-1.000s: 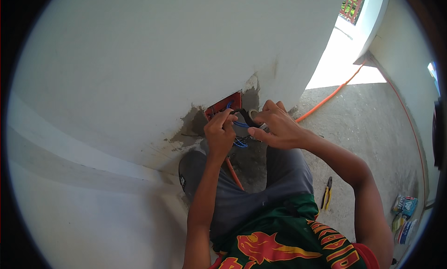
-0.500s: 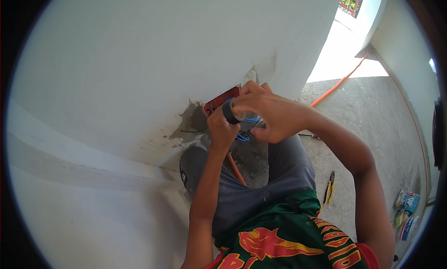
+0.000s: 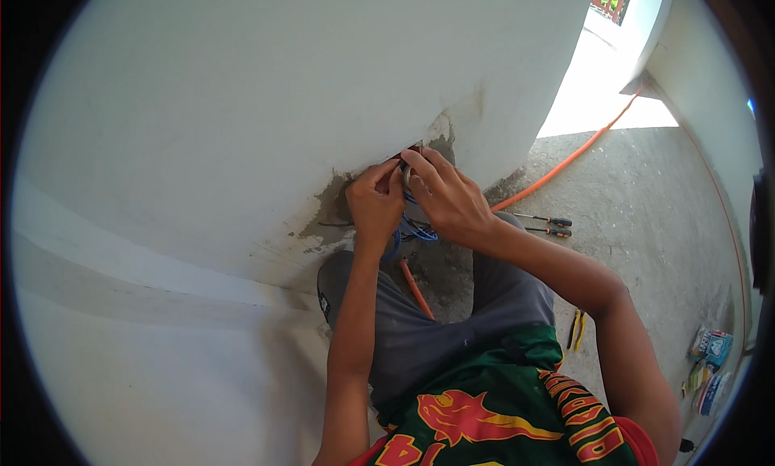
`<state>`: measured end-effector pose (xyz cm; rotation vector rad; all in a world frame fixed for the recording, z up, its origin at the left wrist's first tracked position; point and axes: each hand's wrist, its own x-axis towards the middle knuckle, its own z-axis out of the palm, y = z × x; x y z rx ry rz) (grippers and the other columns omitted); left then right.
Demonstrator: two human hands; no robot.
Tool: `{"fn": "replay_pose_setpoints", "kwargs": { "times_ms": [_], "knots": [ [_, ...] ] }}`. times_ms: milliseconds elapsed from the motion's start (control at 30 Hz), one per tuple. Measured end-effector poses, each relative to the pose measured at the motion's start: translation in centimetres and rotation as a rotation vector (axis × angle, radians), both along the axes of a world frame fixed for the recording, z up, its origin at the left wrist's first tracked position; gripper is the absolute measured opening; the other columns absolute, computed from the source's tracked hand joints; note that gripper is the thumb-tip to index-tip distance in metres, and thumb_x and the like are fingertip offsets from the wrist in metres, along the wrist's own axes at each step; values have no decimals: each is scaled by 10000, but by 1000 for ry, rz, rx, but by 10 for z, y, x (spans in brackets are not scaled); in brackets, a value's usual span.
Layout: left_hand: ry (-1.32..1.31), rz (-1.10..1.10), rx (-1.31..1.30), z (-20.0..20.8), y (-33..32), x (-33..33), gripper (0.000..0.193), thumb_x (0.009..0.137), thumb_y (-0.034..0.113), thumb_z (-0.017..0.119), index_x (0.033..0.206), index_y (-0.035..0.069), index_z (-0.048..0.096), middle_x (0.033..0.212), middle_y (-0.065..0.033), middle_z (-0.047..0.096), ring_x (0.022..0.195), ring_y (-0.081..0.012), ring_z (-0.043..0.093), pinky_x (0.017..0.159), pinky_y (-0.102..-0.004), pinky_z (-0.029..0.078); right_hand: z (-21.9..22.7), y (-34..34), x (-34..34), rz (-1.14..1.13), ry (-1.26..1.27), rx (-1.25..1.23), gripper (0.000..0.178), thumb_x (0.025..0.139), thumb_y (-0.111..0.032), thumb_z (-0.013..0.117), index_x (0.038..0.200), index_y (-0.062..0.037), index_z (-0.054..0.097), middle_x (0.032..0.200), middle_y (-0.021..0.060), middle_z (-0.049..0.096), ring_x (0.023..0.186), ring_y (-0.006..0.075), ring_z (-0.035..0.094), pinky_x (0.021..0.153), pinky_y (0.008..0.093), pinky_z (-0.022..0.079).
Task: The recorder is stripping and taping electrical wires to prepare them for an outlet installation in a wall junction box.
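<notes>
Both hands meet in front of a red wall box [image 3: 416,149], which they mostly cover. My left hand [image 3: 374,208] is closed in a pinch at the box's left side; what sits between its fingertips is hidden. A roll of electrical tape [image 3: 406,176], only partly visible, is in my right hand [image 3: 446,198], whose fingers curl over it close to the left fingertips. Blue wires [image 3: 421,230] hang in loops below the hands, with darker wires among them. Whether a finger touches a wire cannot be made out.
Rough grey mortar [image 3: 333,201] surrounds the box. Orange conduit [image 3: 565,163] crosses the floor, and a short orange piece [image 3: 416,288] lies between my legs. Two screwdrivers [image 3: 557,226] and yellow-handled pliers [image 3: 576,330] lie to the right, with packages [image 3: 710,349] farther off.
My right hand has turned and come down over the tape roll, nearer the left fingertips. The roll is now mostly covered, as is the box. Both screwdrivers now show beyond the right arm.
</notes>
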<state>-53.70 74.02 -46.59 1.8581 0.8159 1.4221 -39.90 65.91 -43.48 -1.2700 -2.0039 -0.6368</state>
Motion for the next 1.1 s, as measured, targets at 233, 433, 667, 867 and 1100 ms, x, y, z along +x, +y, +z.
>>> {"fn": "replay_pose_setpoints", "kwargs": {
  "times_ms": [233, 433, 667, 867, 1100],
  "knots": [
    [-217, -176, -227, -8, 5, -7, 130, 956, -5, 645, 1081, -25, 614, 865, -39, 672, 769, -86, 663, 657, -231, 524, -12, 8, 11, 73, -17, 44, 276, 781, -60, 671, 1025, 69, 666, 1343, 171, 533, 1115, 337, 591, 863, 424, 543],
    [-159, -259, -247, 11, 0, -20, 168, 946, 80, 710, 1049, -26, 630, 901, -12, 654, 801, -62, 619, 714, -221, 521, -21, 14, 14, 105, -28, 105, 204, 755, -74, 701, 926, 36, 697, 1239, 136, 560, 1024, 290, 590, 811, 384, 501],
    [-113, -242, -244, 16, 1, -22, 288, 908, 208, 791, 1034, -12, 657, 873, -21, 676, 791, -69, 633, 719, -227, 519, -14, 11, 14, 125, -37, 60, 171, 763, -85, 703, 903, 13, 718, 1258, 146, 555, 1017, 285, 588, 814, 382, 487],
    [-67, -232, -251, 13, 1, -20, 256, 899, 204, 794, 1006, -10, 703, 843, -37, 699, 760, -93, 646, 698, -251, 523, -19, -1, 13, 148, 53, 5, 262, 765, -115, 797, 969, 7, 688, 1306, 164, 560, 1065, 310, 618, 840, 403, 510],
    [22, 4, 276, 4, -1, -9, 133, 919, 117, 733, 988, 4, 713, 879, -103, 699, 756, -212, 673, 680, -310, 533, -28, -5, -2, 205, 828, -96, 172, 857, -133, 755, 928, -18, 649, 1180, 149, 639, 940, 285, 618, 893, 398, 476]
  ]
}}
